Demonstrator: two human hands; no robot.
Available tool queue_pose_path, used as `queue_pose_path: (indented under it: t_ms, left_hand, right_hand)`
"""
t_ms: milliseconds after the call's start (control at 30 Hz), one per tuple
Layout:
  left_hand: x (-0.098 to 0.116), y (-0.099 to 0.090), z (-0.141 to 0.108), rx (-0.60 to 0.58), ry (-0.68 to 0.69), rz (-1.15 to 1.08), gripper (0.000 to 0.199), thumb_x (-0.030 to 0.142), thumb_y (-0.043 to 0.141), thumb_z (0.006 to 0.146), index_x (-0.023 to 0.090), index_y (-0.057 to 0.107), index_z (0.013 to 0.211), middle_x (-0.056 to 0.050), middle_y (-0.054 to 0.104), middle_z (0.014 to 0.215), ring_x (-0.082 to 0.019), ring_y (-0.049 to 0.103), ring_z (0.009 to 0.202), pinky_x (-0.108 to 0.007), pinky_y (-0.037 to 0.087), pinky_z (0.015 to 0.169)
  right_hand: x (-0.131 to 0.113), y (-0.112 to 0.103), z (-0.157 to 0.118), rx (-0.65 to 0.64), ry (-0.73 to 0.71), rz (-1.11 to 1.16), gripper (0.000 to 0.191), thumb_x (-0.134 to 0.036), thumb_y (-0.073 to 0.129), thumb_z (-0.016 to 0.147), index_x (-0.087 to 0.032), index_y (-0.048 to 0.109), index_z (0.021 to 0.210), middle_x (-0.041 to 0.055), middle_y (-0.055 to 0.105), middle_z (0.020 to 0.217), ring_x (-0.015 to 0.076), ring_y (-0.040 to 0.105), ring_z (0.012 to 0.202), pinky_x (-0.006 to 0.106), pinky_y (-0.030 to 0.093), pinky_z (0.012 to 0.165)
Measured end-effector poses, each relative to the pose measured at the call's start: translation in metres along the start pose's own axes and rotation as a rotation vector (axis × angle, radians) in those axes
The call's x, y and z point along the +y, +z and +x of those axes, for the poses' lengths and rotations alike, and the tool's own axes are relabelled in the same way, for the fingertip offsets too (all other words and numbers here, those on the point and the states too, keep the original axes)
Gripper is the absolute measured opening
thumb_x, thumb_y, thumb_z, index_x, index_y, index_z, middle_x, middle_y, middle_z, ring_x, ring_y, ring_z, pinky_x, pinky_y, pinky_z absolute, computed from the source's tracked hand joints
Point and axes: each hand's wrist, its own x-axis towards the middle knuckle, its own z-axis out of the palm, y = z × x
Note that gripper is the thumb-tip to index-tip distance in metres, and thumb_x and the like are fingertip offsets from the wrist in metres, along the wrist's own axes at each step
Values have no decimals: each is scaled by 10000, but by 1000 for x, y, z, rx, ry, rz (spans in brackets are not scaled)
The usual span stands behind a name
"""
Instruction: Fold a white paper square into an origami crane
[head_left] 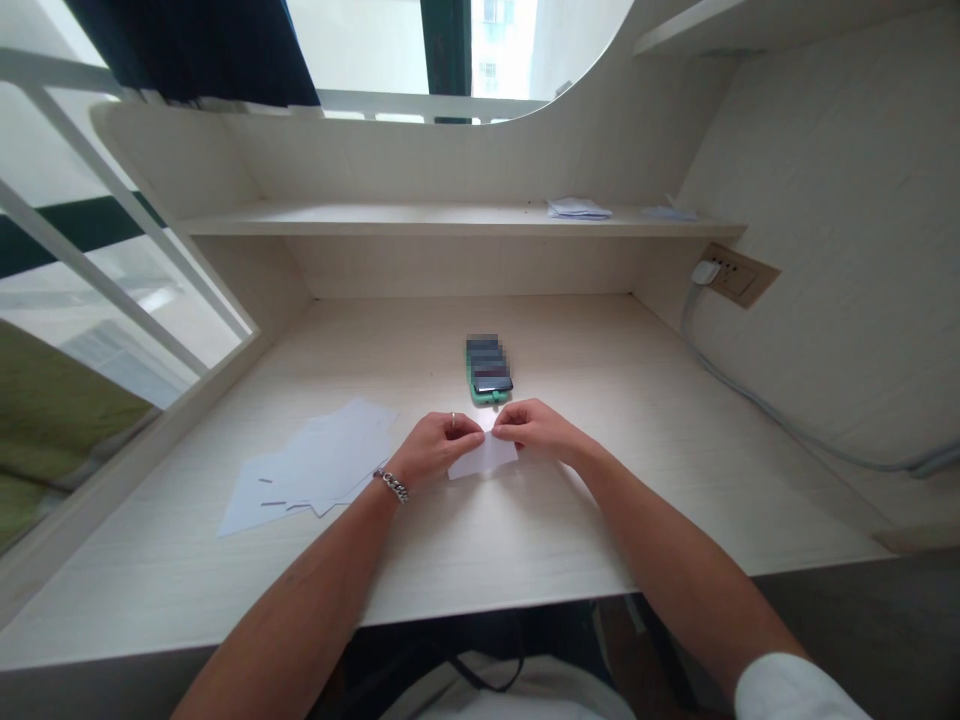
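Head view: one small white paper (482, 459), lower centre; far edge was pinched by left hand (431, 446) and right hand (541, 430), I judged for steadiness; loose sheets (322, 460) lay lower left, handy.

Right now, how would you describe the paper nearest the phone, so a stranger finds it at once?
On the pale desk, find the green-edged phone near the middle. Just nearer the wearer, the left hand and right hand pinch a small white paper. Unlike the loose sheets at left, it is held in fingers.
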Motion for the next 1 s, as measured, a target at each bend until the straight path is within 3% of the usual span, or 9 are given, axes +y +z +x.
queue_pose_path:
  t_ms: [133,300,467,567,633,700,767,867,1000]
  left_hand:
    - [0,-1,1,9,-30,-24,235,367,633,751,150,721,737,-30,679,689,-145,564,636,-248,413,578]
    - [4,-7,1,17,-202,-274,175,324,673,676,150,680,678,-9,631,608,-138,572,585,-258,470,569]
    - [4,-19,-3,74,-251,-398,160,294,705,668,142,658,654,-25,648,620,-128,589,588,-256,492,585]
    - [0,-22,-4,150,-225,-446,194,324,727,687,139,671,701,-36,666,666,-130,600,602,-265,507,593]
    - [-1,-18,-3,179,-156,-450,260,323,768,674,139,709,848,-63,707,789,-144,629,672,-278,526,639]
    - [-1,-10,-2,145,-30,-466,469,287,817,628,164,700,1065,-103,724,993,-189,664,827,-300,540,704]
    - [0,-2,-1,107,48,-499,468,294,826,629,164,709,1062,-128,706,1109,-227,667,942,-335,540,791]
    - [3,5,-1,119,48,-540,297,332,803,672,136,732,882,-119,730,1004,-216,670,900,-352,524,843]
    - [6,4,-1,122,-69,-609,271,348,795,666,132,712,807,-64,724,815,-177,658,763,-347,532,798]
  right_hand:
    - [-3,-2,0,21,26,93,188,-346,670,722,-158,667,719,-12,566,598,115,496,563,246,364,540]
    - [-10,-16,-4,121,123,261,211,-339,738,623,-156,646,671,-3,588,627,124,531,597,250,395,557]
    - [-13,-28,-9,189,162,327,243,-343,773,582,-155,638,655,14,613,648,134,560,619,258,427,564]
    - [-10,-30,-9,211,154,364,271,-367,786,586,-155,640,672,8,603,650,119,543,600,241,413,532]
    - [-7,-28,-8,194,156,386,291,-390,794,599,-158,645,694,1,593,642,108,524,575,228,394,501]
    - [-5,-22,-7,151,163,407,305,-410,799,615,-164,654,722,-6,590,639,100,509,555,219,380,481]
    - [-4,-15,-6,89,160,420,312,-421,801,634,-166,671,758,-1,603,661,99,518,565,216,383,486]
    - [-6,-6,-5,-1,135,399,334,-424,797,664,-152,706,835,37,655,745,113,566,632,228,432,557]
    - [-10,-8,-7,83,118,383,369,-506,724,744,-152,706,847,81,695,893,145,624,762,236,477,639]
